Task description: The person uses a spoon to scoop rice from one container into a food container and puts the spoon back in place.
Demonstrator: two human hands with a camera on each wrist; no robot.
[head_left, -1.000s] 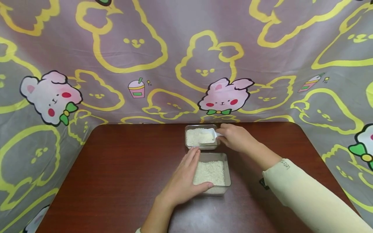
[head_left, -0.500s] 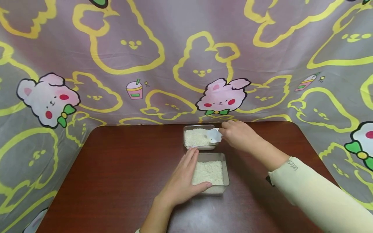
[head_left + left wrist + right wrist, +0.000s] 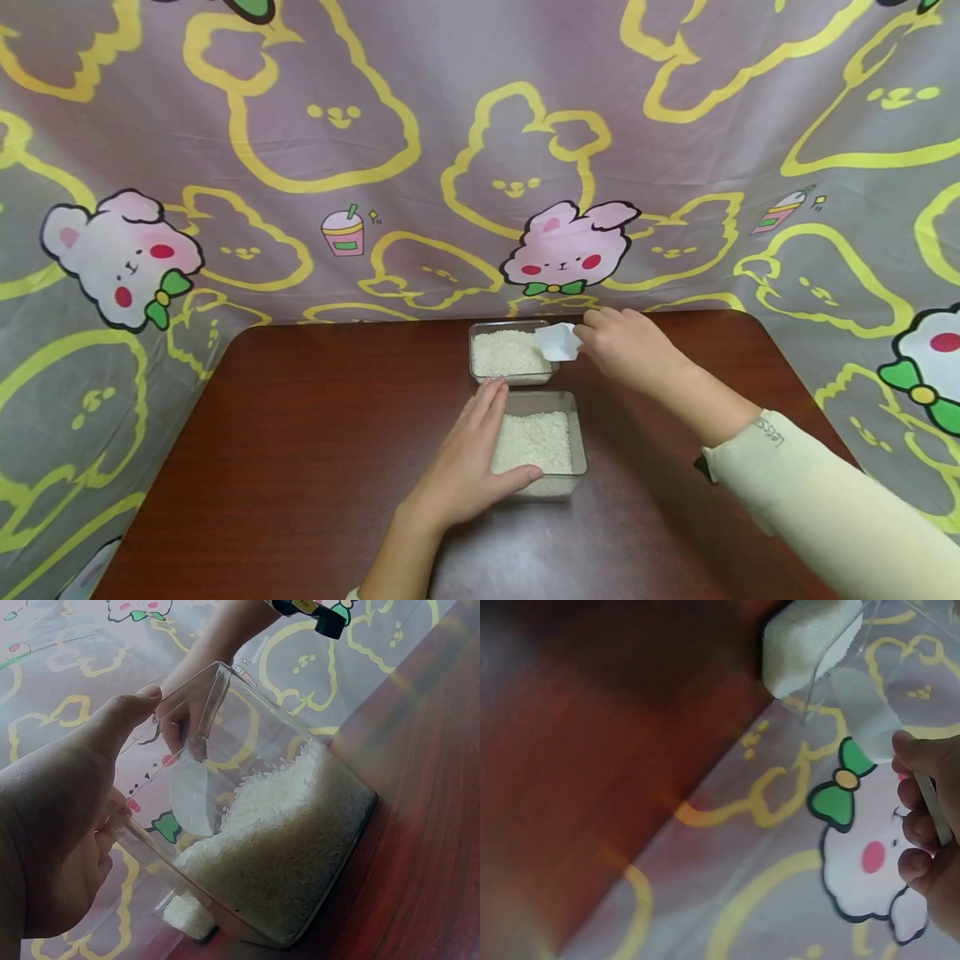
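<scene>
My left hand holds the near clear container at its near-left corner. Its fingers lie along the left wall and the thumb at the near rim. White rice fills the lower part, sloping in the left wrist view. Farther back stands a second clear container, also with rice. My right hand grips a white scoop by the handle, fingers curled round it in the right wrist view. The scoop is tilted over the far container's right edge; its inside is hidden.
Both containers stand on a dark red-brown table. A patterned curtain with rabbit drawings hangs close behind the table and along both sides. A dark wrist device sits on the right forearm.
The scoop has lifted off the rice in the far container, tipped over and moved right with my right hand. My left hand keeps its place on the near container.
</scene>
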